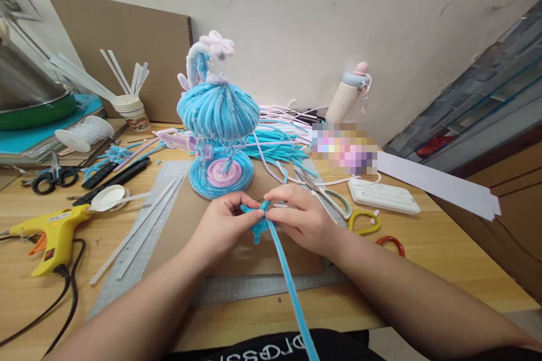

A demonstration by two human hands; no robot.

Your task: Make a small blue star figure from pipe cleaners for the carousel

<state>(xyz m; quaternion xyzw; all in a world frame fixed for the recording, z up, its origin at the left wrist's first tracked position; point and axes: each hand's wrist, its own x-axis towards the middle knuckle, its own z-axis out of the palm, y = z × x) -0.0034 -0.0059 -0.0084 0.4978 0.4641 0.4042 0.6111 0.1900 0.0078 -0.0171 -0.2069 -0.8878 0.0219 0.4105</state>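
Note:
Between both hands, above a brown cardboard sheet (178, 242), is a small blue piece of bent pipe cleaners (257, 232). My left hand (228, 220) pinches its left side between thumb and fingers. At its right side, my right hand (302, 217) is closed on the same piece. One long blue pipe cleaner (290, 282) runs from the fingers down toward my lap. Just beyond the hands stands a fuzzy blue and pink pipe-cleaner figure (218, 110) on a round coiled base (199, 177).
On the left lie a yellow glue gun (57, 234), black scissors (54, 176) and a paper cup (131, 113) of glue sticks. Scissors with pale handles (326, 194), a white power bank (384, 197) and a bottle (345, 96) are to the right. Loose blue pipe cleaners (275, 146) lie behind.

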